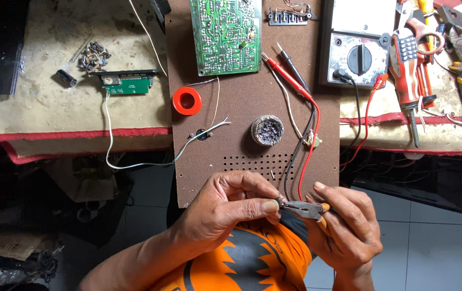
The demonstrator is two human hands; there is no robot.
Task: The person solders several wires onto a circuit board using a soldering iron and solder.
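The right hand (344, 226) grips small metal pliers with orange handles (305, 209) near the brown board (242, 97). The left hand (231, 207) fingers pinch something tiny at the tips; it looks light and easy to drop

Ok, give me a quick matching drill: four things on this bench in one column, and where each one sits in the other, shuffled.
Things:
1. green circuit board
2. red ring-shaped spool
3. round tin
4. pliers

Places:
A. between the left hand and right hand
B. top of the brown board
C. brown board's left edge
D. just above the perforated holes

Pairs: 1-B, 2-C, 3-D, 4-A
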